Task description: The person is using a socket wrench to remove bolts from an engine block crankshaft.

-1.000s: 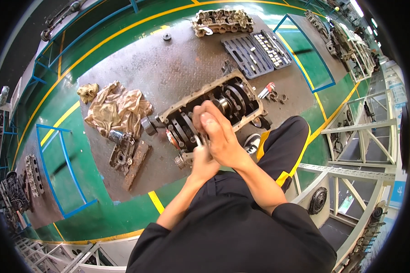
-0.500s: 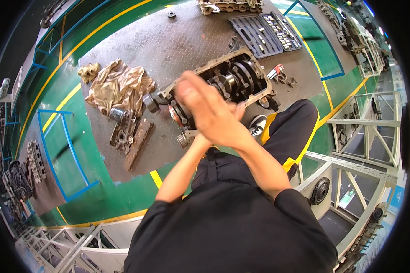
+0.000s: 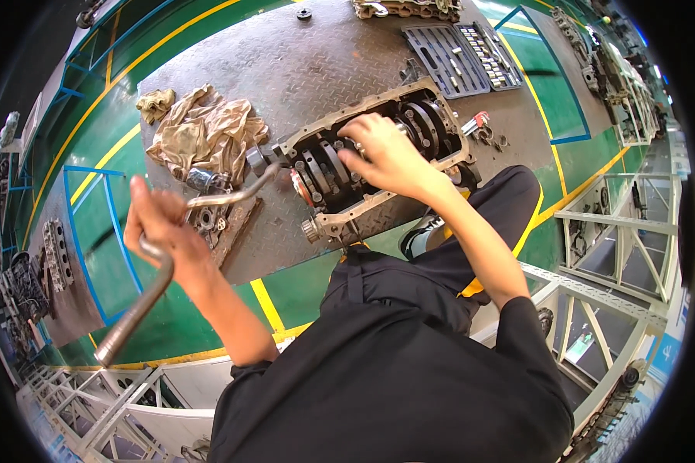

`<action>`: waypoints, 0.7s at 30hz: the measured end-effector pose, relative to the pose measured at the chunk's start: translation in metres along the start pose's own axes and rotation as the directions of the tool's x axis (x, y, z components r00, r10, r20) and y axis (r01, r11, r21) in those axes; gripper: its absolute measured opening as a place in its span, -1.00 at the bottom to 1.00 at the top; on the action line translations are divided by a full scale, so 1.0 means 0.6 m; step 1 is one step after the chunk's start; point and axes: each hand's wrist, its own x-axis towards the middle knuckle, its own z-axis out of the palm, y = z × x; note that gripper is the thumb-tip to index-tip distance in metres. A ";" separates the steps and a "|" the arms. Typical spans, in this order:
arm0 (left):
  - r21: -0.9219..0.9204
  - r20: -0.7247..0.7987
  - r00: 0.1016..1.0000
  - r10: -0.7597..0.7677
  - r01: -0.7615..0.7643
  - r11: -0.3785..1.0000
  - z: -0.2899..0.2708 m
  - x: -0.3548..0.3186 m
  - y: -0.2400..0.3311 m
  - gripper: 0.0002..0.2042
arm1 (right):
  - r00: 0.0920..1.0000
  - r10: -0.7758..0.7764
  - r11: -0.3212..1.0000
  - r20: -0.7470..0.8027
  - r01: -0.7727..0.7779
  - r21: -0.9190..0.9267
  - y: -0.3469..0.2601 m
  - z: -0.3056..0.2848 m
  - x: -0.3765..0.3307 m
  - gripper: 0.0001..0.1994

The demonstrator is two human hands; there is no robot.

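A: Which thing is the largest?
B: It is the metal surface (image 3: 286,69). The engine block (image 3: 347,116) lies on it, near the middle, with its open side upward, probably so that the crankshaft (image 3: 421,123) inside can be reached.
A: And after this?
B: The dark tool case (image 3: 432,58) lies open beyond the block, I suppose to keep everything in sight. The crumpled cloth (image 3: 208,135) is to the left, perhaps there so that it does not cover the opening.
A: Where is the cranked metal bar (image 3: 135,315)?
B: It is in the left hand (image 3: 166,228), whose fingers are wrapped around its bent middle, maybe for balance. One end points toward the block; I cannot tell if it touches anything.
A: And the right hand (image 3: 390,158)?
B: It is above the opening, with the fingers loosely bent. Whether it grasps something, I cannot tell.
A: Which is the smallest?
B: A dark round part (image 3: 304,14), near the far edge, well apart from the block. For its place I see no reason.
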 end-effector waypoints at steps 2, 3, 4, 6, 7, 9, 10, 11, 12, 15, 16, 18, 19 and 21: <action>0.011 -0.023 0.986 -0.162 0.163 0.987 -0.068 0.011 -0.032 -0.57 | 0.982 -0.062 0.978 0.177 0.095 -0.187 0.031 0.051 -0.016 -0.49; 0.185 -0.016 0.984 -0.180 0.179 0.966 -0.094 0.018 -0.068 -0.57 | 0.970 -0.126 0.953 0.210 0.177 -0.247 0.041 0.080 -0.018 -0.46; 0.352 -0.020 0.980 -0.198 0.192 0.916 -0.125 0.024 -0.119 -0.57 | 0.949 -0.193 0.916 0.249 0.265 -0.301 0.047 0.103 -0.014 -0.43; 0.601 0.013 0.979 -0.204 0.155 0.784 -0.202 0.039 -0.266 -0.59 | 0.910 -0.238 0.902 0.339 0.337 -0.271 0.046 0.135 -0.004 -0.34; 0.612 0.017 0.969 -0.246 0.184 0.769 -0.223 0.026 -0.320 -0.61 | 0.893 -0.246 0.896 0.377 0.358 -0.262 0.046 0.148 0.003 -0.33; 0.683 0.033 0.941 -0.337 0.225 0.695 -0.229 0.008 -0.376 -0.65 | 0.859 -0.234 0.889 0.456 0.379 -0.256 0.056 0.154 0.011 -0.31; 0.741 0.032 0.923 -0.383 0.235 0.629 -0.225 -0.004 -0.393 -0.67 | 0.839 -0.224 0.888 0.497 0.386 -0.251 0.060 0.154 0.013 -0.31; 0.783 0.007 0.889 -0.458 0.280 0.555 -0.220 -0.009 -0.421 -0.68 | 0.848 -0.198 0.906 0.492 0.350 -0.237 0.066 0.156 0.012 -0.30; 0.821 -0.030 0.852 -0.523 0.319 0.473 -0.224 -0.010 -0.463 -0.68 | 0.843 -0.187 0.905 0.505 0.348 -0.246 0.069 0.159 0.013 -0.30; 0.801 -0.106 0.854 -0.509 0.377 0.465 -0.257 -0.014 -0.607 -0.66 | 0.807 -0.189 0.878 0.559 0.394 -0.272 0.067 0.166 0.023 -0.30; 0.803 -0.122 0.839 -0.530 0.397 0.445 -0.262 -0.010 -0.636 -0.65 | 0.805 -0.197 0.881 0.559 0.395 -0.258 0.067 0.170 0.026 -0.29; 0.823 -0.163 0.828 -0.537 0.414 0.388 -0.248 -0.011 -0.666 -0.65 | 0.780 -0.157 0.870 0.605 0.399 -0.289 0.078 0.176 0.026 -0.38; 0.814 -0.148 0.796 -0.587 0.436 0.385 -0.259 -0.005 -0.675 -0.64 | 0.778 -0.164 0.868 0.606 0.406 -0.286 0.072 0.173 0.038 -0.38; 0.800 -0.098 0.761 -0.642 0.444 0.404 -0.284 0.003 -0.683 -0.65 | 0.669 -0.061 0.895 0.741 0.366 -0.257 0.058 0.175 0.062 -0.49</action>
